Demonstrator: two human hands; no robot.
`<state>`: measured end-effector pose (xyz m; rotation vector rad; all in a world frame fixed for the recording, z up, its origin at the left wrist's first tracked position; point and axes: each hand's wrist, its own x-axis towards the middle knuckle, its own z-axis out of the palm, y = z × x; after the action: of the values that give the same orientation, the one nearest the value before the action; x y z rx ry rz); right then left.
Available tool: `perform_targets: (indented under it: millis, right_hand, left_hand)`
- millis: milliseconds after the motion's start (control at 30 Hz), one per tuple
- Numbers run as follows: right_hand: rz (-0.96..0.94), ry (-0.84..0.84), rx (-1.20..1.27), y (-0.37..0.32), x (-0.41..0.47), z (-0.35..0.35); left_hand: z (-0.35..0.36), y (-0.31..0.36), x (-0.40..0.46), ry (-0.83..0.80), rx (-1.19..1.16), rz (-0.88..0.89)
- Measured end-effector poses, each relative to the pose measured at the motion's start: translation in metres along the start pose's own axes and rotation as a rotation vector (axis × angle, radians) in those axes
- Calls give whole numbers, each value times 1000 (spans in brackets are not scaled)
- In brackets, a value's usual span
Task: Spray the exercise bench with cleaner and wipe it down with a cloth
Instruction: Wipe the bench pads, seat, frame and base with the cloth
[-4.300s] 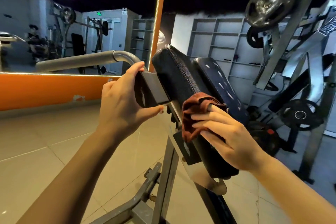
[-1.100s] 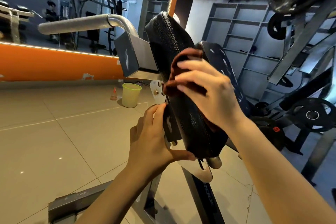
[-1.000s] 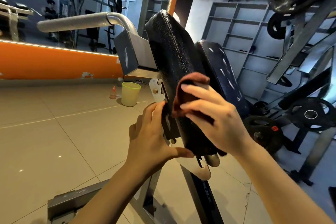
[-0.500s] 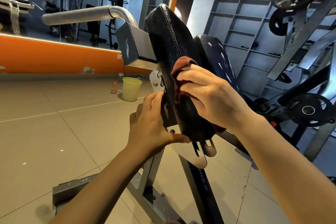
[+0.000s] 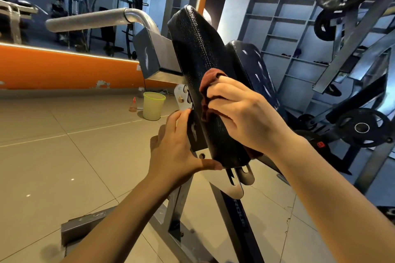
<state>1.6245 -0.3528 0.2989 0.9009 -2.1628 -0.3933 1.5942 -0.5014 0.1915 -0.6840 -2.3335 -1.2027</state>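
Note:
The black padded bench pad [image 5: 196, 49] stands tilted on its grey steel frame [image 5: 177, 224] in the middle of the head view. My right hand [image 5: 241, 113] grips a dark red cloth [image 5: 210, 80] and presses it against the pad's side edge, about halfway down. My left hand [image 5: 175, 149] holds the pad's lower left edge, fingers behind the metal bracket and thumb under the pad's bottom corner. A second dark pad [image 5: 254, 70] sits just behind the first. No spray bottle is in either hand.
A grey padded handle bar [image 5: 92, 20] juts left from the bench. A yellow-green bucket [image 5: 154, 105] and a small orange bottle [image 5: 133, 105] stand on the tiled floor by the orange wall. Weight plates and a rack [image 5: 361, 128] crowd the right.
My right hand has rubbed the cloth up and down the pad's side edge. My left hand dropped from the upper bracket to the pad's lower edge and stays there.

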Motion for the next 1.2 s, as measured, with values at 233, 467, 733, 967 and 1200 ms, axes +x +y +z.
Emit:
perform_targets:
  millis: [233,467,733,967,1200]
  right_hand:
    - [82,111,264,-6,-52,2]
    - [1136,573,718,22,5,5]
    - [706,78,782,-21,-42,18]
    - [583,68,778,48,57,17]
    - [738,48,642,127,138,58]
  left_hand:
    - [4,-5,-2,7,29,22]
    - [-9,7,-2,241,14,138]
    - [-7,31,18,153,-430,67]
    - [-1,26,18,152,-384,49]
    - [-19,14,31,125,-212,94]
